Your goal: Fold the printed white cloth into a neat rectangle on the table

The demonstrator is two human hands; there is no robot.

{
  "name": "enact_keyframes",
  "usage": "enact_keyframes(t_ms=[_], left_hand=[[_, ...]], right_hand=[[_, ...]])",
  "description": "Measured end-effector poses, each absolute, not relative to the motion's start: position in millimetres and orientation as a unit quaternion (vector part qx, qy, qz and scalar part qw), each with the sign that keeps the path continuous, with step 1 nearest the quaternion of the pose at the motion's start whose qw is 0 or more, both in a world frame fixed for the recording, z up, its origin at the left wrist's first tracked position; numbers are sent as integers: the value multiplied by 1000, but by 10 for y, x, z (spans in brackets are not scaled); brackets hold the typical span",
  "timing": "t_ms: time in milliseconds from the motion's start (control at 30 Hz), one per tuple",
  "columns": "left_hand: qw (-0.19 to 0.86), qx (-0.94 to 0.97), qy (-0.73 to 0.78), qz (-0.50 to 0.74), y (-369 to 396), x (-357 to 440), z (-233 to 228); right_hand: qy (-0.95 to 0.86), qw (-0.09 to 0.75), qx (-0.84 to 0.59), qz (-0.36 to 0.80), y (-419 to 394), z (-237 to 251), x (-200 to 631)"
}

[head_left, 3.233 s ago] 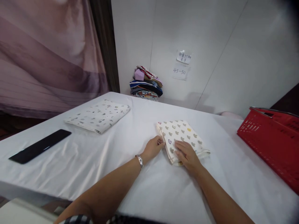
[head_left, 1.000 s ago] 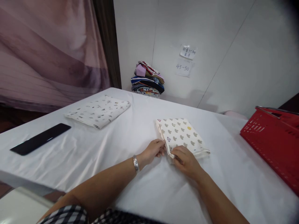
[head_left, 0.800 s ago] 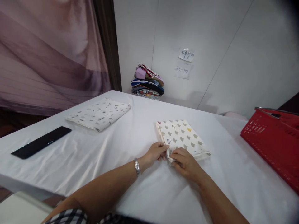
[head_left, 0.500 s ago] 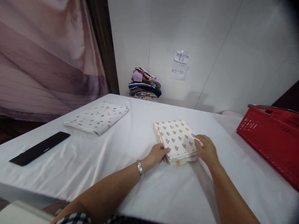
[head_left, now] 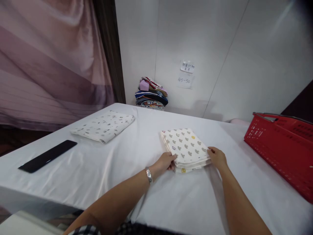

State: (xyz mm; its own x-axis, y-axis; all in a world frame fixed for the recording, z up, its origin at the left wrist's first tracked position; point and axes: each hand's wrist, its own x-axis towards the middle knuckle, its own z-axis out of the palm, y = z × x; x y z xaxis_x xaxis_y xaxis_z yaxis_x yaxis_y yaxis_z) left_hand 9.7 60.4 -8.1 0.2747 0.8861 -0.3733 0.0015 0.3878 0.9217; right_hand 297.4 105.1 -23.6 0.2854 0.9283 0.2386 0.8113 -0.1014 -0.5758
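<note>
The folded grey-print cloth [head_left: 184,145] rests on the white-covered counter [head_left: 144,137]. The left hand [head_left: 165,161] and right hand [head_left: 217,158] pinch its 2 near corners between their fingers. Left of it lie a speckled cloth [head_left: 105,125] and a black slab [head_left: 49,156]; right, a red basket [head_left: 276,150].

The light in here is soft and rather dim, fairly even over the table. Left of the left fingers [head_left: 172,157], the sheet [head_left: 141,137] shines along its creases and the slab [head_left: 48,156] catches a small glint. A faint shadow lies below the right fingers [head_left: 213,152]; another smudges the wall [head_left: 220,49] beyond. Far right of them, the basket [head_left: 281,150] looks stretched, the upper corner dark and blurred.
</note>
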Motion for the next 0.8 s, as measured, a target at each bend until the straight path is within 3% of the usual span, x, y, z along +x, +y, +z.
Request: enact_keyframes(t_ms=[133, 333, 567, 800], left_hand=[[657, 467, 505, 310, 582, 86, -62], [601, 540, 530, 257, 509, 47, 20], [578, 564, 553, 204, 488, 55, 101], [563, 578, 560, 189, 498, 77, 108]], right_hand=[[-582, 348, -733, 49, 1065, -253, 3003], [-607, 261, -748, 60, 1048, -338, 3038], [-720, 372, -579, -87, 941, -230, 2651], [-810, 195, -551, 48, 821, -225, 2226]])
